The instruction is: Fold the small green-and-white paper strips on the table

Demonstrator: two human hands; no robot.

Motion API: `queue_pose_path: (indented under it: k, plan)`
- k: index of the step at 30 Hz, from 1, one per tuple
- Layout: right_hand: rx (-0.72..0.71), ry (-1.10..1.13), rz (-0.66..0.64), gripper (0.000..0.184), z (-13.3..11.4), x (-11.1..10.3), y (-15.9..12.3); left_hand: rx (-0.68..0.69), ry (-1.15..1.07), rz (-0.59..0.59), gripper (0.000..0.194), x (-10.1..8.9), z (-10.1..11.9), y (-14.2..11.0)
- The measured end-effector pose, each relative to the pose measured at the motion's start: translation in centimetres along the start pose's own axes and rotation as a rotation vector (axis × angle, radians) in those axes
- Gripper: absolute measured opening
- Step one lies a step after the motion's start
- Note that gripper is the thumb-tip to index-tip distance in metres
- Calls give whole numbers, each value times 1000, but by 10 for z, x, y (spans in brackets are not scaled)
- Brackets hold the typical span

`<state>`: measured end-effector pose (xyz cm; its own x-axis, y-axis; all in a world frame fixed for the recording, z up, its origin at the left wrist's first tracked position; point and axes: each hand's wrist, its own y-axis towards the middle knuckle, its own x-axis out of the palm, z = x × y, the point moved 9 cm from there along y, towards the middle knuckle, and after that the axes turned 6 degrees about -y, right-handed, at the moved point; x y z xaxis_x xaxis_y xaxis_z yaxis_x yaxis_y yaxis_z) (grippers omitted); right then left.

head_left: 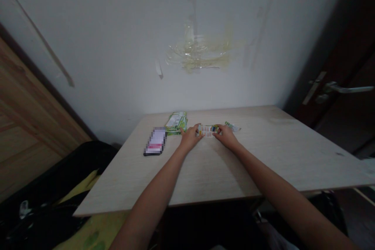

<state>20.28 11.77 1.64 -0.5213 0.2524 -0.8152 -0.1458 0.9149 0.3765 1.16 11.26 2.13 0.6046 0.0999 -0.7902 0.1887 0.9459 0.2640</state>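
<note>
A small printed packet, white with yellow and blue patches, is stretched sideways between my two hands just over the table. My left hand pinches its left end, and my right hand pinches its right end. Close by my left hand's fingers lies a stack of green and white packets. Behind my right hand rests another small green and white packet, partly covered by the hand. What is printed on the packets is too small to read.
A phone with a lit, blurred screen lies left of my left hand on the pale wooden table. The wall, with old tape on it, stands behind. A door handle is at right. Dark bags sit at lower left.
</note>
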Motion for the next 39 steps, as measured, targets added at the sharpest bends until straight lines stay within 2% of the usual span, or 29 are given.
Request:
queue_pose_path:
  k: [7, 10, 14, 20, 23, 26, 28, 39]
  plan:
    - [57, -109, -8, 58, -9, -1, -6, -46, 63, 39, 82, 6, -3, 4]
    - [63, -103, -9, 63, -11, -3, -7, -57, 79, 64, 78, 4, -4, 3]
    - [73, -88, -22, 58, -9, 0, -5, -33, 32, 93, 65, 1, 0, 1]
    - [67, -122, -26, 61, -9, 2, -6, -42, 65, 86, 70, 1, 0, 0]
    - [11, -136, -11, 54, -12, 2, -6, -9, 108, 96, 65, -1, 4, -1]
    - [-105, -135, -24, 34, -18, 6, -5, 36, 124, 69, 34, 1, 8, -2]
    - [-158, -118, -57, 25, -19, 12, -4, 52, 121, 39, 23, 4, 9, -3]
    - [-131, -110, -53, 24, -16, 15, 2, 27, 69, 17, 28, 2, 9, -2]
